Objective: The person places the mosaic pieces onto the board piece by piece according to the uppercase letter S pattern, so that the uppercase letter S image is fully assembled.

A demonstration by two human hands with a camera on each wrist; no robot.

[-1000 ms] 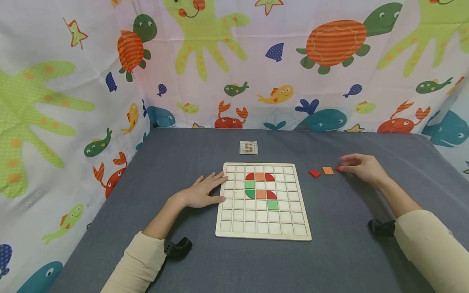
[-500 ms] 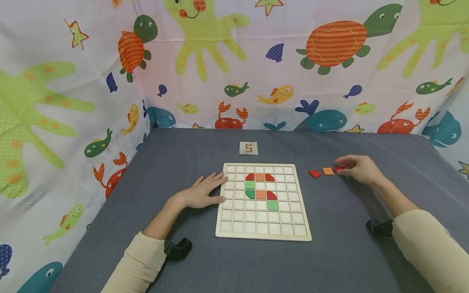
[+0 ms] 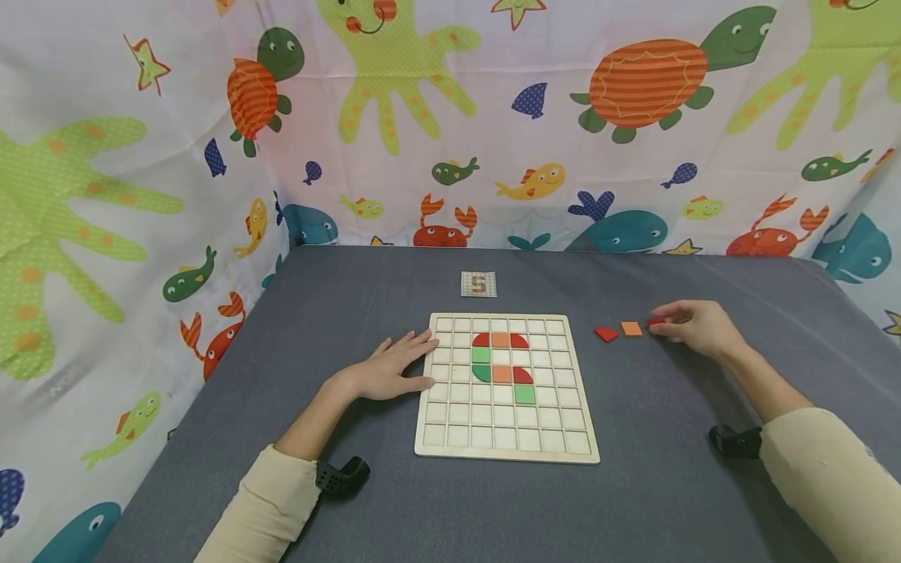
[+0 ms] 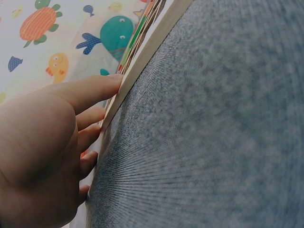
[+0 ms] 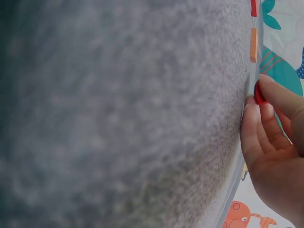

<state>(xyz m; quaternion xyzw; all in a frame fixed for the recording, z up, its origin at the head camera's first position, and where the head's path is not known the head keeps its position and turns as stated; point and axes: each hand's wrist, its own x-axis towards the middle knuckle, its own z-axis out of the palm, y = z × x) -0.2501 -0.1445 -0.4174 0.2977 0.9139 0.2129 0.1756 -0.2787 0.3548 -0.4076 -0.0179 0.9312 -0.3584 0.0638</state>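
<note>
My right hand (image 3: 697, 325) pinches a small red tile (image 5: 260, 93) between thumb and fingers at the right of the table; most of the tile is hidden behind the fingers. An orange square tile (image 3: 631, 329) and a red rounded tile (image 3: 606, 335) lie just left of it. With straight, spread fingers, my left hand (image 3: 383, 371) touches the left edge of the wooden grid board (image 3: 507, 452). Set in the board's cells are several tiles: red quarter-rounds (image 3: 522, 375), orange squares (image 3: 500, 339), light green squares (image 3: 524, 394) and a dark green quarter-round (image 3: 481, 373).
Behind the board lies a small card (image 3: 479, 284) printed with a grid and a coloured figure. Grey cloth covers the table (image 3: 352, 297). A printed curtain (image 3: 450, 94) with sea animals hangs along the back and left side. Each wrist wears a black band (image 3: 342, 477).
The right hand's fingers have closed on the red tile, which now sits slightly raised and turned in the pinch. The left hand and board stay as they were.
</note>
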